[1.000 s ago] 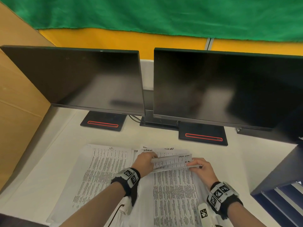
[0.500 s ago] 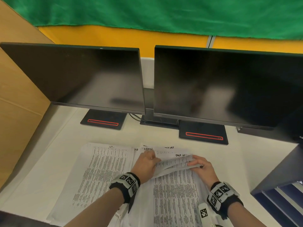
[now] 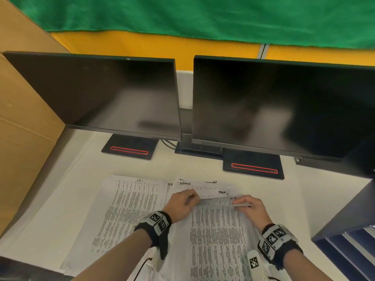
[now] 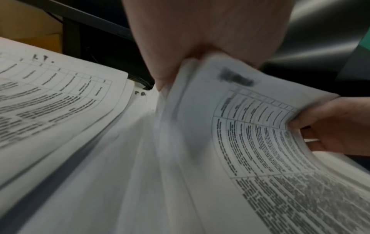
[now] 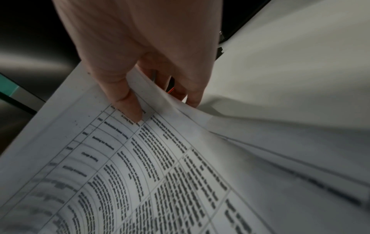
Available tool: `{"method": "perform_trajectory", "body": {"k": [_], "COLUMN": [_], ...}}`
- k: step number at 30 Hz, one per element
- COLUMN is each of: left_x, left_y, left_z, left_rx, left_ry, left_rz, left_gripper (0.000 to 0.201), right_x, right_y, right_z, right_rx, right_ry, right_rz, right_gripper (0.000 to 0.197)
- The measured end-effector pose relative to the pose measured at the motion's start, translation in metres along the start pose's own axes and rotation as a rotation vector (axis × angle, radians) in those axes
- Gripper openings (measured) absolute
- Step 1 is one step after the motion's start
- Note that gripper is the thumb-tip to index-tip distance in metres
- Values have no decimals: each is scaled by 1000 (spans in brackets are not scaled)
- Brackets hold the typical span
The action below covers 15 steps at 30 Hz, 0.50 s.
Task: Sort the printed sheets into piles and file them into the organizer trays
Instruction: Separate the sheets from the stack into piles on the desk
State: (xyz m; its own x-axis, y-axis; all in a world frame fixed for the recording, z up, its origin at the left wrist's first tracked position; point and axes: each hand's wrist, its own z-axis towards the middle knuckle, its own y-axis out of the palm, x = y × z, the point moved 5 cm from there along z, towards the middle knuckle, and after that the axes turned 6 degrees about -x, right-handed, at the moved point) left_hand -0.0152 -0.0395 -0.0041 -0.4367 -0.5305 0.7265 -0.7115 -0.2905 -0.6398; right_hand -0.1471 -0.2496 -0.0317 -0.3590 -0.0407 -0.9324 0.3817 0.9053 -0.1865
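Two piles of printed sheets lie on the white desk: a left pile (image 3: 129, 207) and a right pile (image 3: 217, 240) in front of me. My left hand (image 3: 182, 203) pinches the far left corner of the right pile's top sheets (image 4: 250, 126), and my right hand (image 3: 249, 205) pinches their far right corner, thumb on top (image 5: 128, 104). The far edge of these sheets is bent up off the pile. More sheets with handwritten labels (image 3: 203, 186) show beyond the lifted edge.
Two dark monitors (image 3: 101, 94) (image 3: 284, 106) stand at the back on black bases. A cardboard panel (image 3: 24, 138) walls the left side. A dark blue organizer with trays (image 3: 349, 238) sits at the right edge of the desk (image 3: 288, 199).
The lifted far edge of the sheets has come down lower toward the pile. Both hands keep their hold at the corners.
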Motion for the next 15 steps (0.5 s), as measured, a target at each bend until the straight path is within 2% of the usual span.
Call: {"method": "perform_trajectory", "body": {"k": [2, 4, 8, 10, 12, 15], "left_x": [-4, -15, -32, -33, -26, -11], "left_y": [-8, -16, -20, -23, -26, -28], "left_z": [4, 12, 27, 32, 35, 36], "left_rx": [74, 129, 10, -22, -45, -33], "left_ry": [-97, -217, -365, -376, -345, -179], "left_rz": [-119, -92, 12, 84, 270, 462], "left_gripper": [30, 29, 19, 21, 28, 24], "right_x": [0, 1, 3, 6, 7, 3], "right_y": [0, -1, -2, -3, -4, -5], "right_z": [1, 1, -1, -1, -2, -3], "right_rx": [12, 17, 24, 28, 35, 48], "right_ry": [7, 5, 8, 8, 10, 11], "right_rz": [-27, -37, -37, -43, -60, -89], "right_gripper": [20, 18, 24, 33, 37, 32]}}
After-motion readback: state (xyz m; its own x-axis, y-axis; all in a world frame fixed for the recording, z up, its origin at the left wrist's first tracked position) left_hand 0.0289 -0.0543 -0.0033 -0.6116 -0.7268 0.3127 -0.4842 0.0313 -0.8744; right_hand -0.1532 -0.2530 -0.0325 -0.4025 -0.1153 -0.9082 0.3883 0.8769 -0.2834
